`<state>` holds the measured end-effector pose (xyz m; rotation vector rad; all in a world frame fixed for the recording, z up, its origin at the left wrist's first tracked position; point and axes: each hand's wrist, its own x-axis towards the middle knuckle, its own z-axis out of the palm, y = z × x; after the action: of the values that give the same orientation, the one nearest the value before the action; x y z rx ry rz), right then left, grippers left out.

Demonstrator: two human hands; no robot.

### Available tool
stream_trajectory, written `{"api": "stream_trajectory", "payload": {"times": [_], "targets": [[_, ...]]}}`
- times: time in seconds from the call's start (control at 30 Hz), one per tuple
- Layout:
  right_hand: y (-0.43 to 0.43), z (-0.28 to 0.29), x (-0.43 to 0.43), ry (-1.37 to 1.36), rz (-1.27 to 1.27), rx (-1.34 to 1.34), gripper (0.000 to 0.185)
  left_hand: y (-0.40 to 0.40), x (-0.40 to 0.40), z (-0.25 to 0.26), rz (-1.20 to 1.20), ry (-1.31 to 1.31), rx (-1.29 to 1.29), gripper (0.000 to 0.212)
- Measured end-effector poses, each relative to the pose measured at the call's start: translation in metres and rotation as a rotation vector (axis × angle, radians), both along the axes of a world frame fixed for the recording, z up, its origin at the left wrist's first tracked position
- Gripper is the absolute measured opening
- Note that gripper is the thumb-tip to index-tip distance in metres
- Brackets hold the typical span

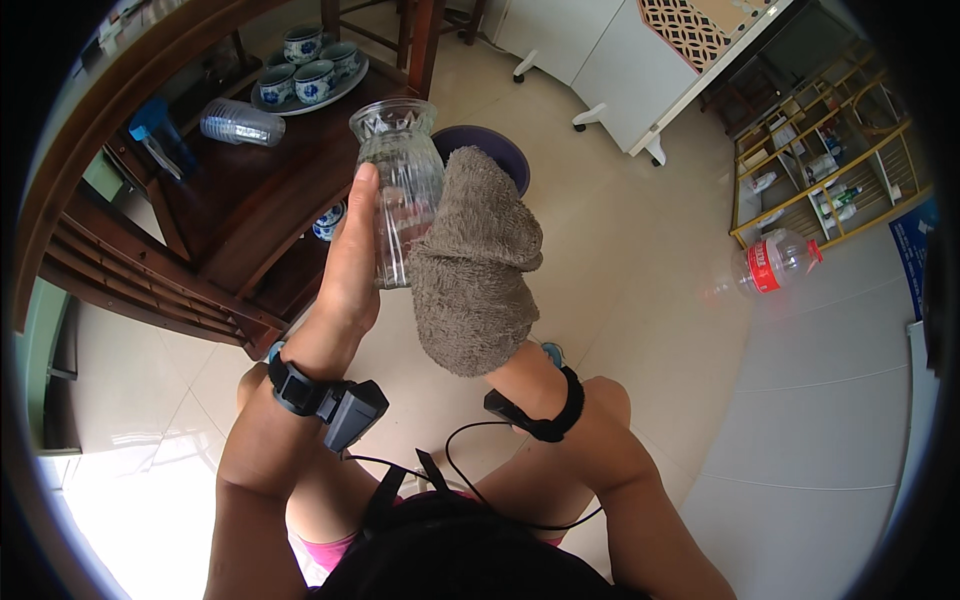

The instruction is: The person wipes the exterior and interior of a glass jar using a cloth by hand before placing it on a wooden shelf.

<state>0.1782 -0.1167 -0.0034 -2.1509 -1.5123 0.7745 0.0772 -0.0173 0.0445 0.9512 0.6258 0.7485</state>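
Note:
A clear ribbed glass vase with a flared rim is held up in front of me, its mouth pointing away from my body. My left hand grips it from the left side, the thumb lying along the glass. A grey-brown terry cloth covers my right hand, whose fingers are hidden beneath it; only the wrist shows. The cloth presses against the right side of the vase. Behind both, a dark purple basin sits on the floor, partly hidden by the cloth and the vase.
A dark wooden shelf unit on the left bears a plate of blue-and-white cups, stacked plastic cups and a blue container. To the right are a plastic bottle and a gold rack. A wheeled white panel stands behind.

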Motion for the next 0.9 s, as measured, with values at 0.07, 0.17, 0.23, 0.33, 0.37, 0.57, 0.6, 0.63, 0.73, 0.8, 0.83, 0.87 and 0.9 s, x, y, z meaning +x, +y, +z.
{"api": "stream_trajectory", "payload": {"times": [0.07, 0.17, 0.23, 0.33, 0.37, 0.57, 0.6, 0.63, 0.73, 0.8, 0.83, 0.87, 0.9], "targets": [[0.002, -0.014, 0.009, 0.215, -0.092, 0.07, 0.043, -0.002, 0.006, -0.007, -0.032, -0.019, 0.003, 0.075], [0.006, -0.03, 0.028, 0.05, -0.024, 0.341, 0.042, -0.009, 0.01, -0.014, -0.038, 0.08, 0.006, 0.071], [0.008, -0.035, 0.039, 0.337, -0.098, 0.47, 0.041, -0.018, 0.013, -0.017, -0.045, 0.119, 0.027, 0.072], [0.006, -0.032, 0.053, 0.537, -0.145, 0.541, 0.04, -0.027, 0.014, -0.014, -0.1, 0.169, 0.047, 0.07], [0.005, -0.03, 0.055, 0.615, -0.17, 0.541, 0.04, -0.029, 0.015, -0.013, -0.115, 0.178, 0.025, 0.067], [0.009, -0.033, 0.022, 1.035, -0.145, 0.571, 0.049, -0.021, 0.01, -0.014, -0.088, 0.181, 0.085, 0.075], [0.013, -0.034, 0.015, 1.134, -0.091, 0.553, 0.054, -0.015, 0.008, -0.015, -0.092, 0.188, 0.075, 0.075], [0.006, -0.033, 0.011, 0.864, -0.167, 0.459, 0.05, -0.01, 0.007, -0.017, -0.091, 0.211, 0.051, 0.076], [-0.006, -0.026, -0.002, 0.138, 0.092, 0.393, 0.049, -0.003, 0.006, -0.026, -0.052, -0.015, -0.101, 0.074], [-0.006, -0.017, -0.011, -0.141, 0.211, 0.765, 0.049, 0.004, 0.005, -0.03, -0.07, -0.104, -0.189, 0.074], [-0.009, -0.012, -0.011, -0.134, 0.259, 0.781, 0.049, 0.006, 0.005, -0.033, -0.1, -0.132, -0.208, 0.073], [-0.01, -0.006, -0.012, -0.087, 0.331, 0.751, 0.048, 0.007, 0.004, -0.035, -0.135, -0.14, -0.209, 0.073], [-0.012, -0.002, -0.012, -0.057, 0.319, 0.657, 0.047, 0.007, 0.004, -0.038, -0.173, -0.144, -0.208, 0.073]]}}
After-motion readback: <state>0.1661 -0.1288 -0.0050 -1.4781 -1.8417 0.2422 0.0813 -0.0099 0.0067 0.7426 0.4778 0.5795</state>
